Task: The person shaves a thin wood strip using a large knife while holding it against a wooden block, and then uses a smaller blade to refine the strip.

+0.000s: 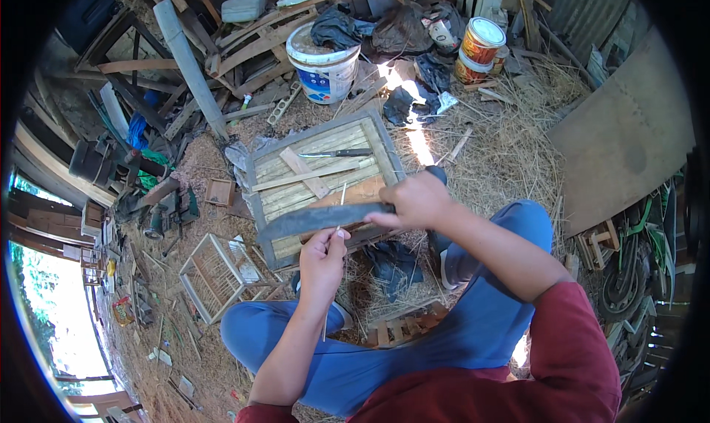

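My right hand [418,201] is closed round the handle end of a machete. Its broad dark blade [314,219] points left across the near part of a slatted wooden panel [383,138]. Just below the blade, my left hand [323,259] pinches a thin pale stick [324,325]. One end of the stick hangs below that hand, and a thin pale length shows above the blade. Whether the edge touches the stick is hidden. On the panel lie a knife [350,153] with a black handle and crossed wooden strips [305,171].
A slatted wooden cage [214,279] stands left of my knee. Beyond the panel are a white bucket [323,72] and stacked paint tins [481,44]. A bench grinder-like machine [159,220] sits at left. A large board [629,131] leans at right. Straw and shavings cover the floor.
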Demonstrator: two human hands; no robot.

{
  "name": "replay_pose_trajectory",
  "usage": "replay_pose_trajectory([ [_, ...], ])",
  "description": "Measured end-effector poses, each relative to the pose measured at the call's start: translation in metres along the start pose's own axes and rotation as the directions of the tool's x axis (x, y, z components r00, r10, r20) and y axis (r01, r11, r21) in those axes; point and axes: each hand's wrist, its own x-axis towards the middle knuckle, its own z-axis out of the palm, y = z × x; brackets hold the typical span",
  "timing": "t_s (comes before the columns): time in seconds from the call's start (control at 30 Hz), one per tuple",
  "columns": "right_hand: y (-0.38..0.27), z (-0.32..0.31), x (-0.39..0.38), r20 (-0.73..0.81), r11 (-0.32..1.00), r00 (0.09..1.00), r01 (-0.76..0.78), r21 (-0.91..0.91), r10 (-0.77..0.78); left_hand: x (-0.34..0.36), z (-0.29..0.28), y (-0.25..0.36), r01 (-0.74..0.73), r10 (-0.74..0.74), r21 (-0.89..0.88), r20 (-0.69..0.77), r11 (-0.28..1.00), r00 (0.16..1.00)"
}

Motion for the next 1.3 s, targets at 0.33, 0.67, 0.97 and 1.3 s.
replay_pose_trajectory([
  [0.33, 0.019, 0.004, 0.009, -0.037, 0.992, 0.993, -0.108, 0.067, 0.111, -0.002, 0.005, 0.005, 0.055, -0.054, -0.033, 0.031, 0.998, 0.998],
  [0.67, 0.039, -0.013, 0.021, 0.009, 0.914, 0.916, -0.4, 0.069, 0.401, 0.004, -0.001, -0.009, -0.086, 0.085, 0.074, 0.023, 0.994, 0.996],
  [0.97, 0.005, 0.0, 0.001, -0.129, 0.954, 0.959, -0.226, 0.199, 0.254, 0.004, -0.001, 0.003, -0.029, 0.029, -0.039, 0.0, 0.999, 1.0],
  [1.3, -0.007, 0.004, 0.004, -0.137, 0.996, 0.99, -0.026, 0.086, 0.038, 0.001, 0.005, 0.006, -0.065, 0.064, -0.06, -0.022, 0.996, 0.998],
])
